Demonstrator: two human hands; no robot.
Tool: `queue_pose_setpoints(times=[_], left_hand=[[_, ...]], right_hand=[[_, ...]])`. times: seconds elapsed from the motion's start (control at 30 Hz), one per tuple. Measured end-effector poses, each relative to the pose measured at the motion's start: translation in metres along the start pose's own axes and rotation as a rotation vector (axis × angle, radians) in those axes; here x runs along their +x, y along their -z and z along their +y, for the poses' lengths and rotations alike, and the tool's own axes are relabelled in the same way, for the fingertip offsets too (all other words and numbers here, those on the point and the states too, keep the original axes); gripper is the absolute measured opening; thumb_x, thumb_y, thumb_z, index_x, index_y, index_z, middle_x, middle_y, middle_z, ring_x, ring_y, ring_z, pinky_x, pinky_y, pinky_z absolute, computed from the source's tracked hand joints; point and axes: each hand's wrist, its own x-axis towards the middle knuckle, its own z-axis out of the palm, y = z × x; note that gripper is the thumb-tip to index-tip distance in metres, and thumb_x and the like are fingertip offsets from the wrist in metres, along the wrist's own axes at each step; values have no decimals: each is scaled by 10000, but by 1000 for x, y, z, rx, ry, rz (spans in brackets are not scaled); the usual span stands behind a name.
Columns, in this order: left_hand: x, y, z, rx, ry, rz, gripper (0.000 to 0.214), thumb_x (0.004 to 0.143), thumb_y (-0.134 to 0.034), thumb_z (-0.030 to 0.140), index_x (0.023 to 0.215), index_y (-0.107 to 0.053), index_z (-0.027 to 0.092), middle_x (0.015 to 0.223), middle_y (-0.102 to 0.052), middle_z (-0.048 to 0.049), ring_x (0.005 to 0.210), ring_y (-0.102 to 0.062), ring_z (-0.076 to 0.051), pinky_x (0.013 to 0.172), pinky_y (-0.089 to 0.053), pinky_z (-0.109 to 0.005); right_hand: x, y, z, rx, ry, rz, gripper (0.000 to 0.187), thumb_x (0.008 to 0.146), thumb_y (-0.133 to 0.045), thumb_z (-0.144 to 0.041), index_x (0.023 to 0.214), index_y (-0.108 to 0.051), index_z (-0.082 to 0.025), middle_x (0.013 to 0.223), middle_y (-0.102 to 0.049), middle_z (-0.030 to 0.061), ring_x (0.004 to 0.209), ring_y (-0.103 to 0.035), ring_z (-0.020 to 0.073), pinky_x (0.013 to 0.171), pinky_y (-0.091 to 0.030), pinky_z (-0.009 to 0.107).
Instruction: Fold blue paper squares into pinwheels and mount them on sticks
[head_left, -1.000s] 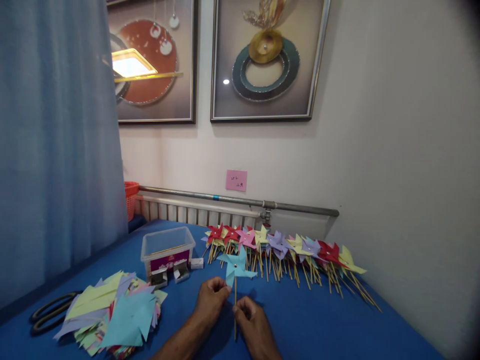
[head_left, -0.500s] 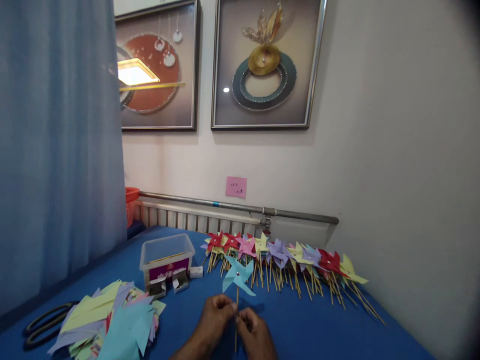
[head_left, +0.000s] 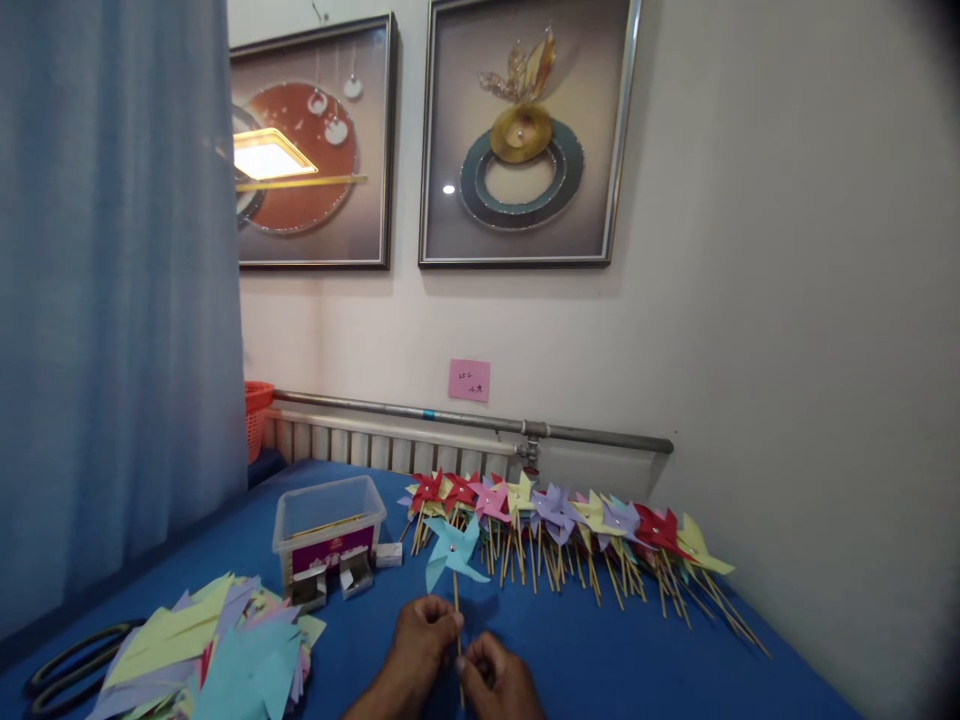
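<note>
Both hands pinch the thin wooden stick of a light blue paper pinwheel (head_left: 452, 549), held upright over the blue table (head_left: 600, 650). My left hand (head_left: 420, 640) grips the stick higher up with fingers closed. Just below and to the right of it, my right hand (head_left: 491, 680) holds the stick's lower part. Behind the pinwheel lies a row of finished pinwheels (head_left: 555, 520) in red, pink, yellow and purple, their sticks pointing toward me.
A clear plastic box (head_left: 328, 530) with sticks stands left of centre, small open boxes (head_left: 330, 582) before it. A pile of cut coloured paper (head_left: 217, 650) lies at front left, black scissors (head_left: 64, 665) beside it. A blue curtain (head_left: 112, 300) hangs at left, wall at right.
The blue pinwheel and both hands have shifted slightly left and lower in view. The pinwheel's blades have turned a little. The view has tilted.
</note>
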Motion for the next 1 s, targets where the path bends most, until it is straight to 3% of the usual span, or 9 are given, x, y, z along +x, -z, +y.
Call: queue_pose_setpoints(times=[0.43,0.8,0.93,1.0], left_hand=[[-11,-6,-7,122,-75,-20,352,579,-762,455,562,-521,199,488,-477,52,486,-379,-93,522,-273,-254],[-15,-4,1,247,-92,-23,450,629,-685,627,575,-507,217,515,-425,51,532,-352,-116,559,-269,-272],[-16,0,0,371,-151,-66,431,711,-610,617,587,-500,218,543,-411,49,567,-360,-131,584,-270,-278],[-15,3,-1,431,-175,-86,397,739,-601,573,593,-496,218,548,-412,46,582,-373,-139,597,-269,-277]], right_hand=[[0,-1,-2,-55,-54,81,156,805,-610,-276,674,-539,-230,626,-617,-21,625,-571,158,616,-363,253],[-8,3,-13,-99,-72,95,166,858,-579,-309,716,-578,-222,630,-628,-23,599,-546,149,583,-333,257],[-9,13,-14,-120,-90,117,185,873,-564,-324,724,-599,-219,620,-627,-21,584,-543,148,580,-331,257],[-6,29,-13,-124,-95,149,201,872,-567,-347,723,-614,-221,607,-625,-22,566,-537,151,581,-336,260]])
